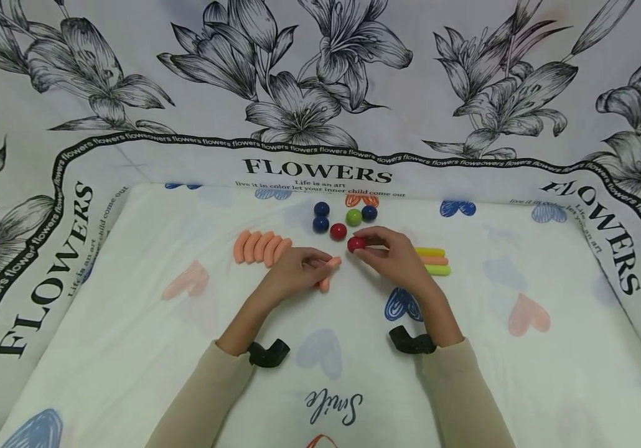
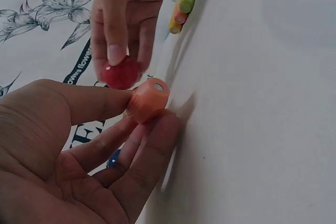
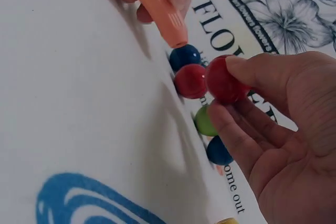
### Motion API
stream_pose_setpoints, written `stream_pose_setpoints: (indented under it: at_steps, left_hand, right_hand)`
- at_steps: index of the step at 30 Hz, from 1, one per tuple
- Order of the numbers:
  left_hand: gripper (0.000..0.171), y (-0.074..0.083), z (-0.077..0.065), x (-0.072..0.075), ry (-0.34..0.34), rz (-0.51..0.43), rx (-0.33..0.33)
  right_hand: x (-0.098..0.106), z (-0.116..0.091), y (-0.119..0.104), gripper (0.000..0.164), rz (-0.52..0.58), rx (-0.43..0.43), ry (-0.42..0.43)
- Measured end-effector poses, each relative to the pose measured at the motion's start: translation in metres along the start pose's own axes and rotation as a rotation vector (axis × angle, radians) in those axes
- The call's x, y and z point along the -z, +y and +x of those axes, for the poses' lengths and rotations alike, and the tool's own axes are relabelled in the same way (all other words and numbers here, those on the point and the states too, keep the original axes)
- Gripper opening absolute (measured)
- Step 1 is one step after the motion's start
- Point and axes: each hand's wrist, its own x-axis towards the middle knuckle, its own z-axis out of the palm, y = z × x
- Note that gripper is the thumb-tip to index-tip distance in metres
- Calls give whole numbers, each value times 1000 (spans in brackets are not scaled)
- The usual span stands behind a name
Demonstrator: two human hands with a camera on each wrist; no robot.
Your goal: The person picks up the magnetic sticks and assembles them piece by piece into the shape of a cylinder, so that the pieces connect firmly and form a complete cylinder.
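Observation:
My left hand [image 1: 297,272] pinches a curved orange magnetic stick [image 3: 160,6] between thumb and fingers. A silver disc shows in the stick's end in the left wrist view. Just to the right, my right hand [image 1: 390,255] pinches a red ball [image 3: 226,80] by thumb and fingertips. Ball and stick are close but apart in the head view. Beyond the hands lie another red ball [image 1: 338,231], a green ball [image 1: 353,216] and several dark blue balls [image 1: 321,224]. Several more curved orange sticks [image 1: 259,247] lie in a row beside my left hand.
Straight yellow, orange and green sticks [image 1: 435,261] lie side by side to the right of my right hand, partly covered by it. A white cloth [image 1: 320,361] printed with hearts covers the surface. Behind it stands a flower-printed fabric [image 1: 208,118]. Black straps [image 1: 269,353] circle both wrists.

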Motion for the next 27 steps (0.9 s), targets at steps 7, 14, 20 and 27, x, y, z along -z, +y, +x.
stream_pose_setpoints:
  at_steps: [7, 14, 20, 27]
  left_hand:
    - [39, -1, 0, 3, -11, -58, 37]
    - [41, -3, 3, -2, -18, -66, -24]
    - [41, -4, 4, -5, -29, -79, -2]
    - [42, -5, 4, -6, -59, -104, 9]
  right_hand:
    - [-8, 3, 0, 37, 2, 18, -23]
    - [-16, 4, 5, 34, -19, 24, -23]
    - [-19, 4, 6, 34, -57, 29, -22]
    - [-20, 5, 4, 34, -89, 23, -32]
